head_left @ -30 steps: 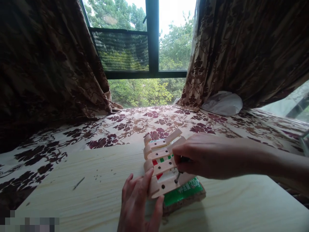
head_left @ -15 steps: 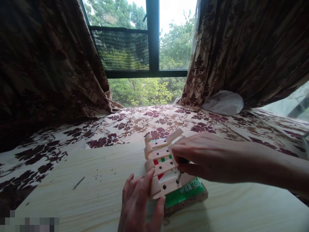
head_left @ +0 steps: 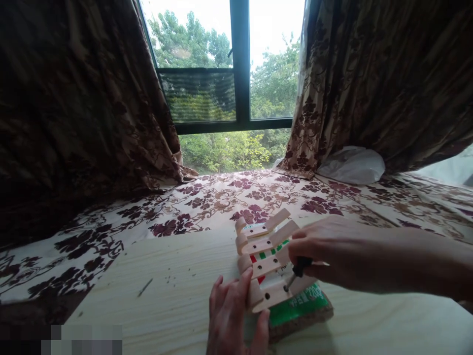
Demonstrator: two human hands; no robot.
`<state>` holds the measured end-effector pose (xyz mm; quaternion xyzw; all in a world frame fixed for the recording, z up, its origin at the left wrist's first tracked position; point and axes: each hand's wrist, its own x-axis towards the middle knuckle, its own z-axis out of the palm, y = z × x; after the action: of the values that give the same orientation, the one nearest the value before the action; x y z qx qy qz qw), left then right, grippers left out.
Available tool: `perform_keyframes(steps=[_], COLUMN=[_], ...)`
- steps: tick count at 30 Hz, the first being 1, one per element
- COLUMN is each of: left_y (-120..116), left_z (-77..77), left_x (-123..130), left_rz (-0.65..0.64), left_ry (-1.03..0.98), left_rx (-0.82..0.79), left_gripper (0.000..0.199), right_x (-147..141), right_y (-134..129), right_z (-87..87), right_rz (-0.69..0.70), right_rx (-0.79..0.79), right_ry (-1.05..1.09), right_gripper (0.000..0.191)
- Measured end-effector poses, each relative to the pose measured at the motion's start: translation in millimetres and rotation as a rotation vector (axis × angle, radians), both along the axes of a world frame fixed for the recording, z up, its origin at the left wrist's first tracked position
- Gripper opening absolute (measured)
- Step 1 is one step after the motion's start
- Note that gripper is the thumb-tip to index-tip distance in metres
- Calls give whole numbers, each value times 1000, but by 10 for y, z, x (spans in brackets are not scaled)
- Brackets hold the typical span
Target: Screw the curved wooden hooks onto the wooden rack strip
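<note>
My right hand [head_left: 314,246] is closed around the black handle of a small screwdriver [head_left: 302,266]. Its thin metal shaft slants down to a dark hole in the nearest of several pale, curved strips [head_left: 275,296]. Each strip that shows plainly has dark holes and a rounded, bent left end. They lie side by side across a green printed package [head_left: 301,308] with a brown edge. At the left end of the nearest strips, my left hand [head_left: 234,310] grips them, index finger on top and thumb at the front. My right fingers hide part of the strips' right side.
Under the package is a pale wooden board [head_left: 177,301] with dark crumbs and a thin dark sliver [head_left: 145,287]. Behind it spreads a flowered cloth [head_left: 207,197]. A white plastic bag [head_left: 353,165] lies by the right curtain [head_left: 351,74], beside a window [head_left: 242,64].
The view has shifted, so everything sits lower and further right. My right hand has turned slightly, showing more of the screwdriver's handle. My left hand keeps its hold on the strips.
</note>
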<state>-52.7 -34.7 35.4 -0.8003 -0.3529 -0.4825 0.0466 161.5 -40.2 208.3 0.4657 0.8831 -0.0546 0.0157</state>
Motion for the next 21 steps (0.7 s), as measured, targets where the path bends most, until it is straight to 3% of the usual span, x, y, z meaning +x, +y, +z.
perform_keyframes(steps=[6,12,17,21], left_y=[42,86,129,157], left_z=[-101,-139,-157,-215], left_x=[43,68,110,137], left_rz=[31,13,93,113], left_ry=[-81,-132,-187,-203], left_rx=[51,69,145,162], left_gripper=[46,41,36,36], right_x=[-186,-385,-427,-428], right_y=[53,156,137,86], right_z=[37,55,47,8], right_rz=[155,-31,162,286], right_rx=[7,27,82,138], right_ry=[-140,-271,-330,-350], right_gripper=[10,13,6,11])
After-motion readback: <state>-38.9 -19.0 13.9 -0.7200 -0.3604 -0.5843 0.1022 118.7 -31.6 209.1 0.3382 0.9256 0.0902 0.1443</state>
